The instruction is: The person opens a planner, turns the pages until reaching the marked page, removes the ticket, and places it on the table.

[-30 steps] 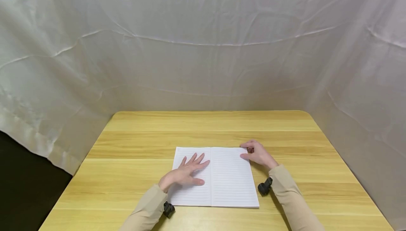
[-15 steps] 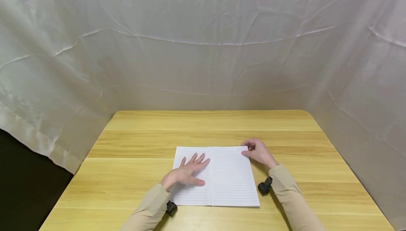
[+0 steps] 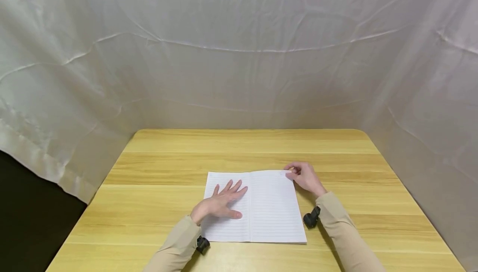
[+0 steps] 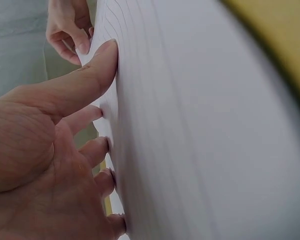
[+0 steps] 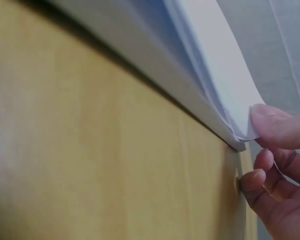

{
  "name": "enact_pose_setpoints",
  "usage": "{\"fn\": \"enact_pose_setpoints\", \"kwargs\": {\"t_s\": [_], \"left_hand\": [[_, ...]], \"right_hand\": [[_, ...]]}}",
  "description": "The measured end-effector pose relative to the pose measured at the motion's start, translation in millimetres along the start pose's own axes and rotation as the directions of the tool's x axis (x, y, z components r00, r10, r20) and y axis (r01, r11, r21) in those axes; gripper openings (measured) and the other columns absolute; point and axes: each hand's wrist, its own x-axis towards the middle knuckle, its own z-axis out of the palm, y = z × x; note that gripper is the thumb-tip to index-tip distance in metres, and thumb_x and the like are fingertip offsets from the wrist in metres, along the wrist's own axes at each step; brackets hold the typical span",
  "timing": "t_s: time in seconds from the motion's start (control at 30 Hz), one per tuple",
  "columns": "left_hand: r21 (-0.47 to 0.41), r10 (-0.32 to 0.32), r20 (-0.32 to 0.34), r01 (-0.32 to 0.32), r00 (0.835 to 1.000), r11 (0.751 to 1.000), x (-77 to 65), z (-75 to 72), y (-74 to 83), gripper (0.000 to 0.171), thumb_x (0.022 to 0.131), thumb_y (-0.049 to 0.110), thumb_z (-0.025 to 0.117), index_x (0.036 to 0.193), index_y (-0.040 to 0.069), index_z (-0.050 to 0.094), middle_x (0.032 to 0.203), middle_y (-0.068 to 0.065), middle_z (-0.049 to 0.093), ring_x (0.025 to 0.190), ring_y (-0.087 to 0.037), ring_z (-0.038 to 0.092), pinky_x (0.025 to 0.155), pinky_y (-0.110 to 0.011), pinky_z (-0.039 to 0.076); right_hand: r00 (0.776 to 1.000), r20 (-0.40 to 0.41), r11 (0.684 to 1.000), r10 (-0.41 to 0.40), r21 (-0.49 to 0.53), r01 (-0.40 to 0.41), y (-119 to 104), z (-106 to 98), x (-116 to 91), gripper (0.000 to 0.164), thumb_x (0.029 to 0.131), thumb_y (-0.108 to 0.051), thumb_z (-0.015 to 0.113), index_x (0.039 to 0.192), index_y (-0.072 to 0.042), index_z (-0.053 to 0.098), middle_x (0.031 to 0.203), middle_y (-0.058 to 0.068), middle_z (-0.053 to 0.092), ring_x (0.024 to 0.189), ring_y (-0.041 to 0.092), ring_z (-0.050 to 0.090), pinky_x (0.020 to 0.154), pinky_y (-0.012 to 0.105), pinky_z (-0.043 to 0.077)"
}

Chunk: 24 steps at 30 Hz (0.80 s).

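Note:
An open notebook point(image 3: 276, 209) with white lined pages lies flat on the wooden table. My left hand point(image 3: 221, 203) rests on its left page, fingers spread and straight; in the left wrist view the thumb point(image 4: 90, 82) and fingertips press the paper. At the far right corner, my right hand point(image 3: 304, 177) pinches the top page between thumb and a finger. Seen from the right wrist, that page corner point(image 5: 245, 120) is lifted off the sheets below, while the other fingers point(image 5: 252, 180) curl beside the notebook's edge.
The wooden table point(image 3: 157, 160) stretches around the notebook on all sides. Pale grey curtains point(image 3: 246, 81) hang behind it and at both sides. Black wrist cameras point(image 3: 310, 219) sit below both beige sleeves point(image 3: 343, 226).
The right hand has moved slightly away from the body, and the right page's far corner has risen a little with it. The left hand has stayed in place on the left page.

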Motion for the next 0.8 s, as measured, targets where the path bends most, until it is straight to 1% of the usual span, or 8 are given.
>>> {"fn": "enact_pose_setpoints", "kwargs": {"t_s": [0.13, 0.37, 0.47, 0.63, 0.8], "left_hand": [[0.005, -0.007, 0.003, 0.007, 1.000, 1.000, 0.1, -0.4, 0.2, 0.084, 0.094, 0.035, 0.067, 0.160, 0.008, 0.024, 0.170, -0.017, 0.005, 0.157, -0.045, -0.002, 0.120, -0.074, -0.006], [-0.007, -0.006, 0.002, 0.006, 1.000, 1.000, -0.3, -0.7, 0.8, 0.084, 0.094, 0.034, 0.068, 0.160, 0.007, 0.023, 0.170, -0.018, 0.004, 0.157, -0.045, -0.002, 0.120, -0.074, -0.007], [-0.009, -0.007, 0.002, 0.007, 1.000, 1.000, -0.9, -0.9, 1.5, 0.083, 0.094, 0.034, 0.068, 0.160, 0.007, 0.023, 0.170, -0.018, 0.004, 0.157, -0.045, -0.002, 0.120, -0.074, -0.007], [-0.008, -0.017, 0.006, 0.017, 1.000, 1.000, -0.8, -0.5, 2.3, 0.084, 0.094, 0.034, 0.068, 0.160, 0.008, 0.023, 0.171, -0.016, 0.004, 0.157, -0.044, -0.003, 0.121, -0.072, -0.007], [-0.002, -0.019, 0.004, 0.019, 1.000, 1.000, 0.0, -0.3, 2.0, 0.083, 0.094, 0.034, 0.068, 0.160, 0.009, 0.024, 0.171, -0.015, 0.005, 0.157, -0.043, -0.003, 0.121, -0.072, -0.007]], "right_hand": [[1.000, -0.008, 1.000, -0.020, -0.004, 0.020, -0.7, -0.6, -0.4, 0.013, 0.091, -0.002, 0.069, 0.104, -0.002, 0.073, 0.076, 0.006, 0.060, 0.066, 0.015, 0.051, 0.060, 0.022, 0.044], [0.999, -0.033, 0.999, -0.039, 0.003, 0.040, 0.1, 0.4, -1.2, 0.004, 0.091, -0.004, 0.070, 0.095, -0.003, 0.070, 0.074, 0.007, 0.063, 0.063, 0.011, 0.051, 0.060, 0.020, 0.043], [0.998, -0.042, 0.999, -0.045, -0.001, 0.045, 0.7, 1.1, -1.2, 0.004, 0.091, -0.005, 0.070, 0.095, -0.004, 0.070, 0.072, 0.007, 0.064, 0.062, 0.010, 0.051, 0.059, 0.020, 0.042], [0.996, -0.058, 0.998, -0.061, -0.027, 0.060, 0.0, 1.5, -1.1, 0.004, 0.093, -0.006, 0.069, 0.096, -0.006, 0.071, 0.067, 0.005, 0.063, 0.059, 0.009, 0.047, 0.056, 0.020, 0.039], [0.993, -0.085, 0.993, -0.086, -0.082, 0.079, -3.1, 1.3, -0.7, 0.004, 0.093, -0.010, 0.070, 0.095, -0.008, 0.073, 0.062, 0.002, 0.057, 0.054, 0.008, 0.043, 0.052, 0.020, 0.034]]}}
